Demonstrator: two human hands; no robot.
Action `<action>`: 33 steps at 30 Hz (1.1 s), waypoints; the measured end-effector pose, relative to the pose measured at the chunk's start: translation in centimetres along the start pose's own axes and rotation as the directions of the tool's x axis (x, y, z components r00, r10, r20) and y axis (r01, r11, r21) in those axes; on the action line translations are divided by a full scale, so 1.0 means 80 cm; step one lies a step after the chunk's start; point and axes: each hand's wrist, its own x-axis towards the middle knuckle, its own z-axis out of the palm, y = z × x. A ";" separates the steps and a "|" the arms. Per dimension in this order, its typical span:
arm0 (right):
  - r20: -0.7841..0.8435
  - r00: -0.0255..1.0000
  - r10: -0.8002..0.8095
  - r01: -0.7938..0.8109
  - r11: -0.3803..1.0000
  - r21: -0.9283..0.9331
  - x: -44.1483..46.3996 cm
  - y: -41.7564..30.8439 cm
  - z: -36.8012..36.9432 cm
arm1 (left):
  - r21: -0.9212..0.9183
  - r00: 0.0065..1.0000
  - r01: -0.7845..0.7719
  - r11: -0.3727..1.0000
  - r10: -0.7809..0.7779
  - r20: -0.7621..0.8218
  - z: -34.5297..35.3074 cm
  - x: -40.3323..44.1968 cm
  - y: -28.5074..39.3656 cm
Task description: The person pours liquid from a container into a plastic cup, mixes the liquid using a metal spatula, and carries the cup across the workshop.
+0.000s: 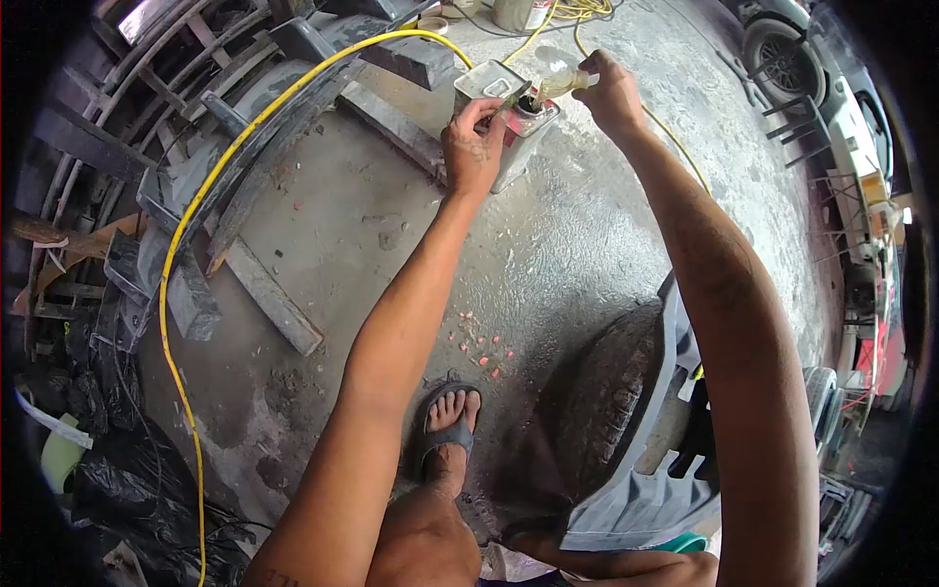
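Yellowish liquid shows in a clear container, tipped over a tin on the floor. Right of the tin, the right hand, arm outstretched, closes its fingers round the container; left of it, the left hand pinches a thin dark piece near the tin's opening.

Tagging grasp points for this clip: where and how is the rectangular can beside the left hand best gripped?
Probably by the small handle-like loop on top of the rectangular can, coming from above: the flat top faces up, while the left hand crowds its near side.
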 end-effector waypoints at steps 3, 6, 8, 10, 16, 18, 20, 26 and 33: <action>0.034 0.999 0.012 -0.012 1.000 -0.016 0.001 -0.003 -0.001 | -0.007 0.999 0.033 0.999 -0.033 -0.021 0.004 -0.001 0.008; 0.056 0.998 0.007 -0.006 1.000 -0.006 0.002 -0.005 -0.002 | -0.025 1.000 0.002 1.000 -0.001 0.013 0.010 -0.001 0.006; 0.066 0.998 -0.004 0.004 1.000 0.005 0.000 -0.006 -0.002 | -0.049 0.994 0.027 0.998 -0.022 0.108 0.016 -0.002 -0.004; 0.048 0.999 -0.012 0.010 0.999 0.047 0.001 -0.003 -0.001 | -0.030 0.995 -0.004 1.000 0.007 0.102 0.016 -0.002 -0.007; 0.105 0.977 0.187 -0.206 0.956 0.209 -0.003 0.020 0.005 | -0.031 0.999 0.021 0.999 -0.020 0.047 0.009 -0.001 -0.027; 0.094 0.979 0.180 -0.197 0.952 0.235 -0.005 0.025 0.007 | -0.082 0.998 0.049 0.995 -0.046 0.036 0.008 -0.002 -0.029; 0.081 0.982 0.174 -0.189 0.947 0.260 -0.007 0.029 0.007 | -0.079 0.996 0.080 0.994 -0.077 0.036 0.007 -0.003 -0.028; 0.115 0.969 0.218 -0.242 0.931 0.274 -0.007 0.018 -0.005 | -0.087 0.994 0.106 0.991 -0.103 0.041 0.004 -0.001 -0.019; 0.139 0.959 0.246 -0.281 0.875 0.394 0.003 0.016 -0.013 | -0.042 0.986 0.161 0.986 -0.159 0.051 0.003 -0.005 -0.026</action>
